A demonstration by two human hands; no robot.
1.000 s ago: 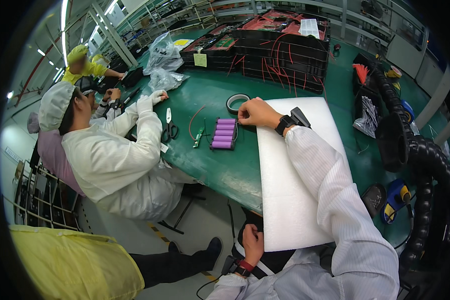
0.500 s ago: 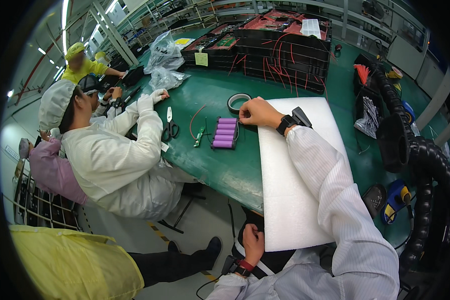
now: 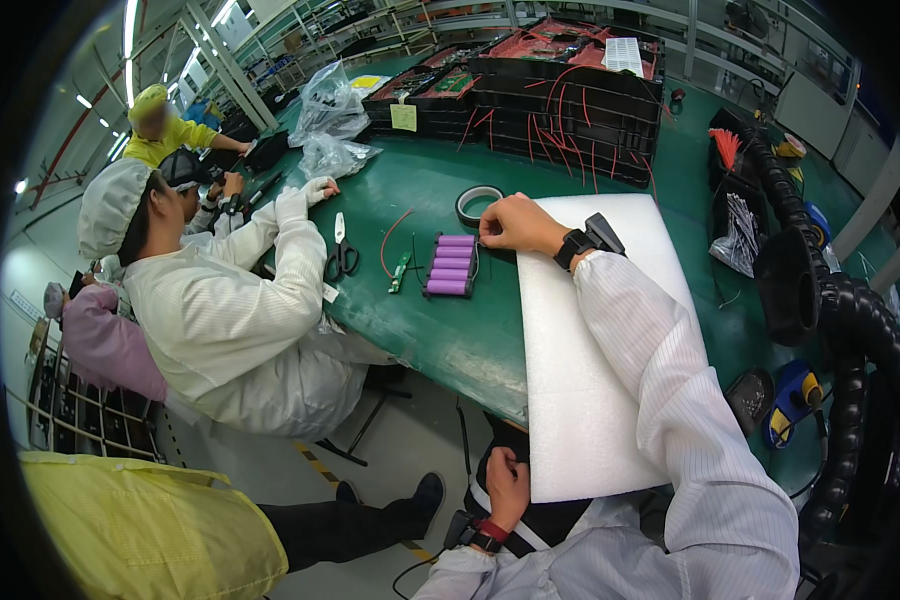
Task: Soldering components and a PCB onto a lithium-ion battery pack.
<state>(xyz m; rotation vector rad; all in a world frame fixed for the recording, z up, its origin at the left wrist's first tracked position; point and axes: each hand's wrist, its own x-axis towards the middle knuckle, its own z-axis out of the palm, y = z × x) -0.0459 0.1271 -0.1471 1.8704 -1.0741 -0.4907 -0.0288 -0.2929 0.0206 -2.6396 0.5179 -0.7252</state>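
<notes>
My right hand (image 3: 520, 225) rests on the green table at the upper right corner of a purple battery pack (image 3: 451, 266). Its fingers are curled together; what they pinch, if anything, is hidden. Beneath my right wrist and forearm lies a white foam sheet (image 3: 605, 390), its near end over the table's edge. Down by my lap, my left hand (image 3: 508, 490) is loosely closed beside that sheet, with nothing visible in it. Left of the pack are a small green circuit board (image 3: 399, 272), a red wire (image 3: 385, 247) and black-handled scissors (image 3: 341, 258). Behind my right hand sits a black tape roll (image 3: 478, 203).
Stacked black trays (image 3: 570, 115) with red wires stand at the back, beside clear plastic bags (image 3: 335, 120). At right are a black flexible duct (image 3: 785, 265) and a bin of cable ties (image 3: 738, 225). A co-worker in white (image 3: 230, 300) sits close on my left.
Both my hands stay in nearly the same place, and the battery pack and tools lie as before. In the background, a person in pink at far left shifts slightly.
</notes>
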